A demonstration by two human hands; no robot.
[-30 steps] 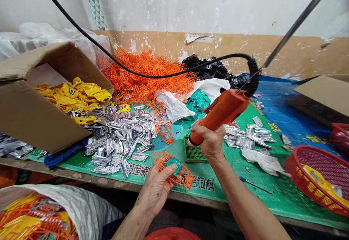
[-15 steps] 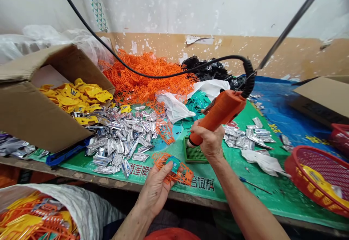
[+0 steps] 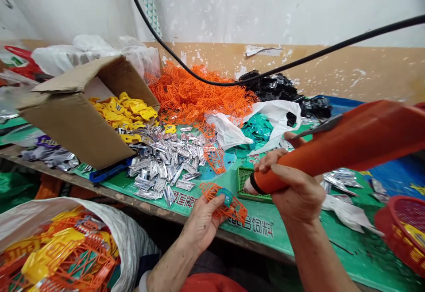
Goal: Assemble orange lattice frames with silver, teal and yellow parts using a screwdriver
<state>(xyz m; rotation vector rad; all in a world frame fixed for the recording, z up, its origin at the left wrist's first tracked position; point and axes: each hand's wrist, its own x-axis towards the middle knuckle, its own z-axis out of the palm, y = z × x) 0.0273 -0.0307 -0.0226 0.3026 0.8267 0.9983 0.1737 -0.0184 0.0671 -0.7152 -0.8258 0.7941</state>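
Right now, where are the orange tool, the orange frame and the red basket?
Orange tool (image 3: 352, 146), head view, on its body.
Orange frame (image 3: 239, 216), head view, on its lower right corner.
Red basket (image 3: 385, 234), head view, on its rim.

Bright, flat light all over, barely any glare, dark shadow under the table (image 3: 99, 189), edges bowed from the wide lens.

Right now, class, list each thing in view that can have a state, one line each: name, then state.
Left hand, holding an orange plastic frame
Right hand, gripping an orange corded tool
Cardboard box, flaps open, tilted, yellow plastic parts inside
White woven sack, open, filled with orange and yellow frames
Red basket, holding something yellow
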